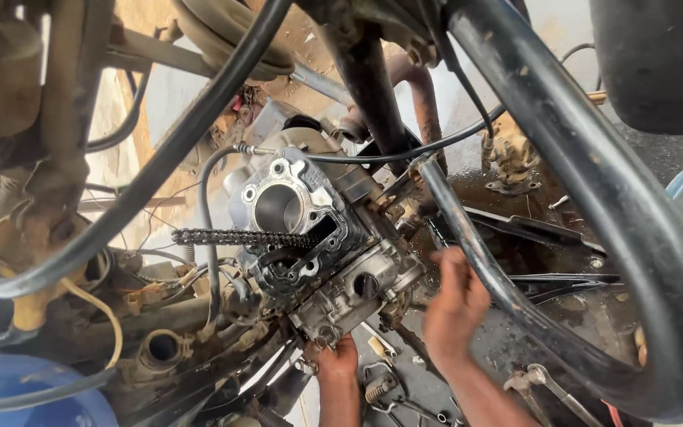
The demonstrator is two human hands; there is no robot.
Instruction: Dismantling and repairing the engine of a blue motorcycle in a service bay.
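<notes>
A: Checking hands: where was the engine cylinder block (310, 237)?
B: Up-left of both. Left hand (337, 360) touched its lower end, grip hidden; right hand (454, 304) sat beside it, fingers (444, 261) together, bore axis tilted toward camera.

Head cam, steep down, close-up.

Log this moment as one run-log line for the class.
left hand: under engine block | right hand: against block's side | cam chain: stretched leftwards | pliers: on floor
</notes>
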